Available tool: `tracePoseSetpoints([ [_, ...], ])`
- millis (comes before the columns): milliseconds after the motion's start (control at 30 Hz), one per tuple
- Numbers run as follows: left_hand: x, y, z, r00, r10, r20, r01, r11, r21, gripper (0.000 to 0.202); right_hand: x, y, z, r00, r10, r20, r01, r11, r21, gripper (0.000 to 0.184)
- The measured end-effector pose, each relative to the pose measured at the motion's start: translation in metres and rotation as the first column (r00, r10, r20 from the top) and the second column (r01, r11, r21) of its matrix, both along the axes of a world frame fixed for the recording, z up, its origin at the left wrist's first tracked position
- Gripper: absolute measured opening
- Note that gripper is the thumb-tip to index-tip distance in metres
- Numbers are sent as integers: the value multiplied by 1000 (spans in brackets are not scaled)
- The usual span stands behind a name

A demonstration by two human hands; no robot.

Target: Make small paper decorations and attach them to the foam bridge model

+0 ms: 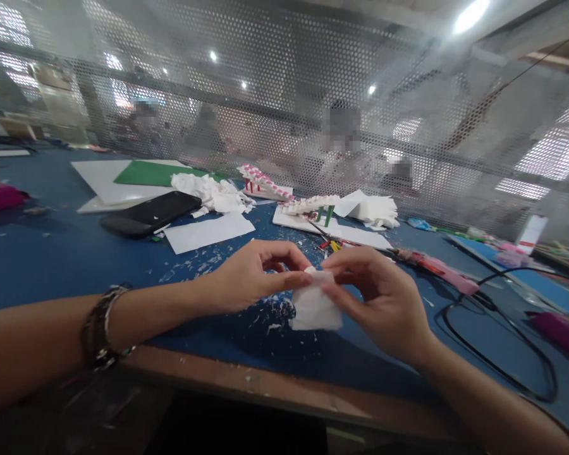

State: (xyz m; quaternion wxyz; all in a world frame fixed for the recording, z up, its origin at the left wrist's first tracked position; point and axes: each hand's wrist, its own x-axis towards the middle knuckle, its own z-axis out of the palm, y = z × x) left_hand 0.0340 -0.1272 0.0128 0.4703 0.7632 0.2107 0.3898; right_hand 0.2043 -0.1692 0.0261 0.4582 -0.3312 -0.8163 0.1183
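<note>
Small white fluffy piece of tissue-like material (314, 305) dead centre, held just above the blue surface (42, 259). Pinched on its top edge from both sides: left hand (253, 275) at 9 o'clock, thumb and forefinger closed on it; right hand (377, 300) at 3 o'clock, fingertips clamped on the same edge. Beaded bracelet (102, 328) on the left wrist. White scraps (270, 313) scattered right under the piece. Further out at 12 o'clock, yellow-handled scissors (329, 243) and a white foam model with green posts (313, 208). Black phone (152, 213) at 10 o'clock beside a crumpled white paper heap (213, 193). Black cable loop (502, 341) at 3 o'clock. Perforated mesh screen (284, 114) behind everything.
</note>
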Motion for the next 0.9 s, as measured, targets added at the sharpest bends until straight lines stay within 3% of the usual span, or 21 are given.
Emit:
tracePoseSetpoints([
  [133,0,0,2,999,-45,-25,43,997,-71,8,1,-2,4,979,-33,199,15,996,93,10],
  [233,0,-1,3,995,-89,-38,83,987,-139,6,1,-4,6,968,-69,243,43,993,110,8],
  [400,1,-1,5,991,-120,-56,105,969,-226,8,3,-4,7,958,-29,284,-42,969,242,16],
  [467,1,-2,5,992,-108,-64,92,971,-221,9,3,-5,6,958,-29,285,-37,973,226,17],
  [600,0,-4,4,995,-52,-81,35,980,-194,12,0,-5,3,971,-62,229,44,996,83,10],
  [700,1,-4,4,997,-43,-58,31,980,-194,10,-2,-4,1,990,-52,129,68,990,-123,10],
  [800,1,-5,3,997,-66,-26,60,978,-200,7,-2,-4,1,999,26,43,-9,932,-362,12],
  [900,2,-6,3,997,-75,-17,70,977,-201,7,0,-3,1,993,91,-81,-120,857,-502,12],
])
